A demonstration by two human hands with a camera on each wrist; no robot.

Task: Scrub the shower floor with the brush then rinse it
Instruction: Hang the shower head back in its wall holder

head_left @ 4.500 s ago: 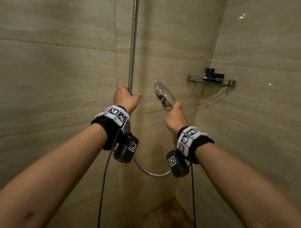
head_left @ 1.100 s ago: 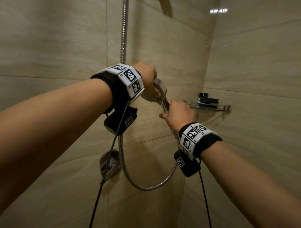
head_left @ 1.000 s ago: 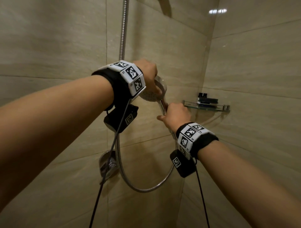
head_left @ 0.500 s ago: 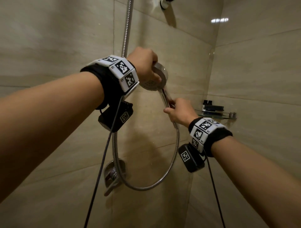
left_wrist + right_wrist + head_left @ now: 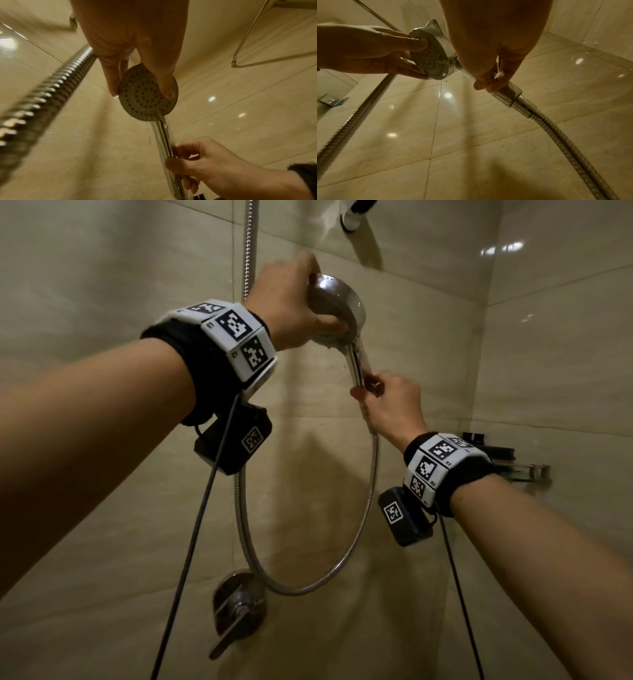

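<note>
We face a corner of beige tiled shower wall (image 5: 102, 268), large glossy tiles with thin dark joints. A ribbed metal hose (image 5: 363, 518) hangs against the wall in a wide loop, running down from near the top edge, past a round chrome valve (image 5: 239, 607) with a lever handle near the bottom edge, then up to the shower head (image 5: 337, 302). At the right edge of the wall a small glass corner shelf (image 5: 527, 470) carries a dark item we cannot make out. At the top edge sits a white wall bracket (image 5: 352, 217). The shower head is held up in the air in front of the wall, just below that bracket, its perforated face turned down and toward the left. Our left hand (image 5: 284, 302) grips the round head, thumb across the spray face and fingers over the chrome back. Our right hand (image 5: 390, 405) is clamped on the handle lower down, fingertips pinching it just above the hose joint. A thin line of water seems to fall from the rim in the right wrist view. Both wrists wear black bands with printed markers.
</note>
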